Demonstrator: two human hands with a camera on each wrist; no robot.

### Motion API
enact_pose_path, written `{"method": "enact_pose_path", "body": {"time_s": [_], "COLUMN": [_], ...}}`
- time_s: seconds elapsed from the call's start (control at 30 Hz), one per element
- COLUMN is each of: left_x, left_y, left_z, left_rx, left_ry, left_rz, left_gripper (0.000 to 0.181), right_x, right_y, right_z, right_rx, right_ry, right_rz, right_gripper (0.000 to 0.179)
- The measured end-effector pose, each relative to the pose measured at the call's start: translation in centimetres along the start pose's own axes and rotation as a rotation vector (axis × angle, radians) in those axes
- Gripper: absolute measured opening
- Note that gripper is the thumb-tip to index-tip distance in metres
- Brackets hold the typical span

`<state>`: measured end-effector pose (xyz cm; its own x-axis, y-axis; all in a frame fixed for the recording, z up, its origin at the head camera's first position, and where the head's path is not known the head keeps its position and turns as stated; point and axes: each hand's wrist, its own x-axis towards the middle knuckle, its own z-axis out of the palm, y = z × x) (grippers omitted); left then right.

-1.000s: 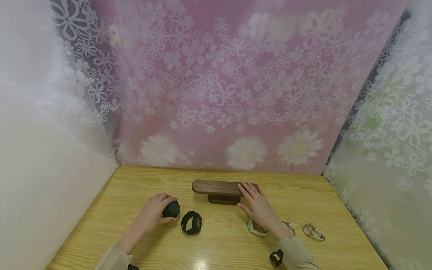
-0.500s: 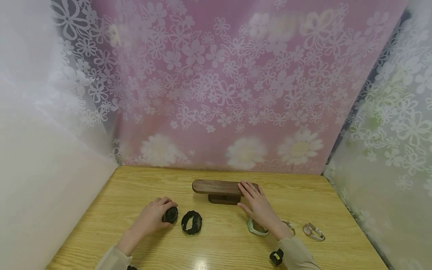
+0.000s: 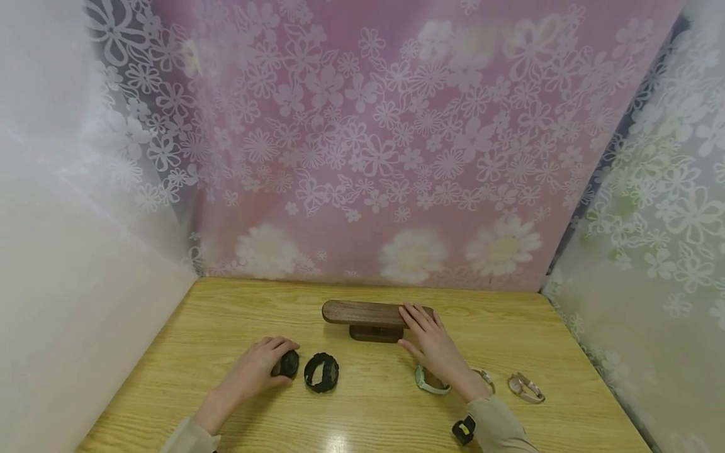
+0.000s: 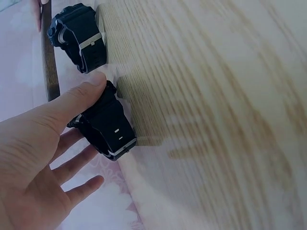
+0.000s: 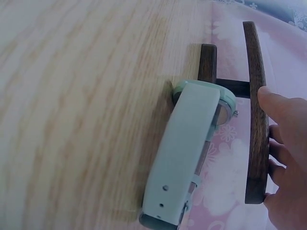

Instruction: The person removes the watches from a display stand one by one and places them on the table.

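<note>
My left hand (image 3: 256,370) is around a black sports watch (image 3: 289,363) at the left of the table, its fingers loosely spread. In the left wrist view the thumb touches the top of this watch (image 4: 110,125), whose buckled strap stands on the tabletop; some fingertips are hidden behind it. My right hand (image 3: 436,352) rests on the right end of a dark wooden T-bar watch stand (image 3: 362,313), fingers lying straight across the bar. The right wrist view shows its thumb against the bar (image 5: 256,143). The stand's bar carries nothing visible.
Another black watch (image 3: 321,374) stands between the hands. A mint-green watch (image 3: 433,384) sits under the right wrist. Further right are a partly hidden slim watch (image 3: 486,380) and a rose-gold bracelet watch (image 3: 525,388). Floral curtains (image 3: 368,157) enclose the wooden table (image 3: 362,415).
The left hand and its black watch have shifted slightly towards the person. Its fingers have loosened around the watch over the last half second. The right hand stays on the stand.
</note>
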<state>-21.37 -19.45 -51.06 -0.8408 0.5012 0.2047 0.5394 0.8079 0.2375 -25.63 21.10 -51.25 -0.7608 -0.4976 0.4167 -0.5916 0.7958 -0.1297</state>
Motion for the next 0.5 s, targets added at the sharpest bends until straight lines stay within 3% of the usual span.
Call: {"method": "enact_pose_path", "body": {"time_s": [0.5], "left_x": [-0.25], "left_y": [0.13], "left_z": [-0.12], "left_rx": [-0.029], "left_ry": [0.000], "left_rz": [-0.009], "left_gripper": [0.067], "right_x": [0.06], "right_y": [-0.04], "right_z": [-0.08], "right_rx": [0.027], "right_ry": [0.024], "right_rz": [-0.012], "right_gripper": [0.073]}}
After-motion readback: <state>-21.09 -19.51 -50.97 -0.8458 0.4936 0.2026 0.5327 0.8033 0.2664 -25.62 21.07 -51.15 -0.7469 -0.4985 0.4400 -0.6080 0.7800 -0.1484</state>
